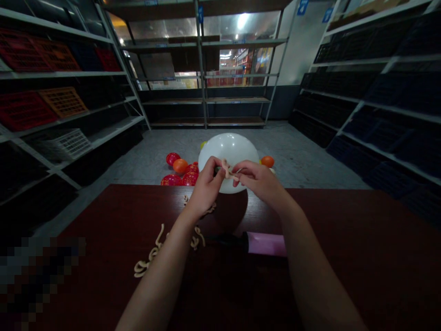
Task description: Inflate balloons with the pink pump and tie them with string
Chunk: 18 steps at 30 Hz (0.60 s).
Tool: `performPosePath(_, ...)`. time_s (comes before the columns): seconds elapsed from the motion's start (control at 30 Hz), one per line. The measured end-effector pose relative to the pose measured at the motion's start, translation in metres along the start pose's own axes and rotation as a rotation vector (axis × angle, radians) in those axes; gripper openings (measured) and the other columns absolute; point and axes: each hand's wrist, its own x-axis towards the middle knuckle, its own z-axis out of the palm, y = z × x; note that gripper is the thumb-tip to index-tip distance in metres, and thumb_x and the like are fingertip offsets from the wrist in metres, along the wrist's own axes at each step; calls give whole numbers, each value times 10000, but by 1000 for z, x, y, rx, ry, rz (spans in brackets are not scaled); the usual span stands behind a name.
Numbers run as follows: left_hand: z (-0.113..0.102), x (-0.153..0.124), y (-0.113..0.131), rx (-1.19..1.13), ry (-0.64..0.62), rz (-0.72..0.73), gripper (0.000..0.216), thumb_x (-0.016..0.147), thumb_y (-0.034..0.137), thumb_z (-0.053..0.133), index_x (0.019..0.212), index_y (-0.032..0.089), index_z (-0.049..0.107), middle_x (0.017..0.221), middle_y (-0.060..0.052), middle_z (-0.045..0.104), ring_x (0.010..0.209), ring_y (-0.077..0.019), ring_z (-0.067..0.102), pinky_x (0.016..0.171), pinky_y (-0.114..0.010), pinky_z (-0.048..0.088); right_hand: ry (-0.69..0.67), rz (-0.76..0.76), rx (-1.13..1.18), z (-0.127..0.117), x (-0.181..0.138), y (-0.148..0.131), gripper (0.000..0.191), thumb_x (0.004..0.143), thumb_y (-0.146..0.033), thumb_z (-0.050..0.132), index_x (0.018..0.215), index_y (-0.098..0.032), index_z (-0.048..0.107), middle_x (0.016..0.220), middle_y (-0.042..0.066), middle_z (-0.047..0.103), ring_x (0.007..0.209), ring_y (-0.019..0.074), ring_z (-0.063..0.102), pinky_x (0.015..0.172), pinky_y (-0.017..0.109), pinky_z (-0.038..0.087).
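A large white balloon (227, 145), round and inflated, is just beyond my hands, above the table's far edge. My left hand (206, 184) pinches a thin, curled beige strip (226, 170) between thumb and fingers. The other end of this strip is gripped by my right hand (258, 179), its fingertips close to the left ones. Whether either hand also holds the balloon's neck cannot be made out. Under my forearms lie more curly beige strips (151, 253) and a pink hand pump (265, 243) with a black nozzle end, partly covered by my right forearm.
The dark red-brown table (344, 239) spans the foreground. Past its far edge, red and orange balloons (179, 166) rest on the grey floor. Shelves with crates (64, 102) stand on the left, dark crates fill racks on the right, and a metal rack (203, 101) stands at the back.
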Motion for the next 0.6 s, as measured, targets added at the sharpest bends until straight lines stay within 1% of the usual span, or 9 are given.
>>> performPosePath(0.07,2,0,-2,6,-19,1,89,923,278,565,878,203,546,884,-16,607,827,-143,553,780,-249,438,32,-12,-142,4,-1,-1,114,809,-268,599,899,-213,643,745,6,713,708,168,664,661,286,455)
performPosePath(0.13,4,0,-2,12,-39,-1,76,916,267,567,877,204,551,852,-12,606,798,-143,555,767,-254,439,94,-18,-275,9,-1,-3,107,794,-261,644,891,-216,637,757,11,711,700,173,655,641,283,435)
performPosePath(0.2,5,0,-2,-2,-39,-5,74,908,261,572,862,204,559,840,-12,607,788,-145,556,765,-256,439,117,-36,-366,12,-1,-5,40,832,-251,626,851,-216,621,750,17,703,691,173,641,637,284,410)
performPosePath(0.3,5,0,0,-31,-15,-10,67,886,242,589,835,201,575,850,-14,612,816,-145,556,789,-252,434,109,-62,-473,14,-3,-9,119,912,-228,548,806,-209,598,754,43,694,690,182,626,635,294,371)
performPosePath(0.47,7,1,3,-78,-35,-29,85,889,253,592,820,202,591,845,-19,623,820,-149,556,796,-260,438,150,-67,-747,20,-9,-19,94,946,-223,520,897,-191,594,793,93,692,703,221,620,628,317,317)
performPosePath(0.53,7,1,2,-95,-23,-28,101,894,265,593,812,207,589,846,-22,626,827,-151,562,806,-264,443,154,-66,-811,22,-12,-24,94,941,-198,505,943,-182,598,801,95,693,698,224,618,629,319,306)
performPosePath(0.6,6,1,2,-115,15,-25,113,892,274,602,801,210,583,852,-21,628,828,-149,565,808,-263,444,144,-61,-827,23,-14,-30,129,912,-150,506,988,-175,607,805,89,699,699,226,621,634,318,302)
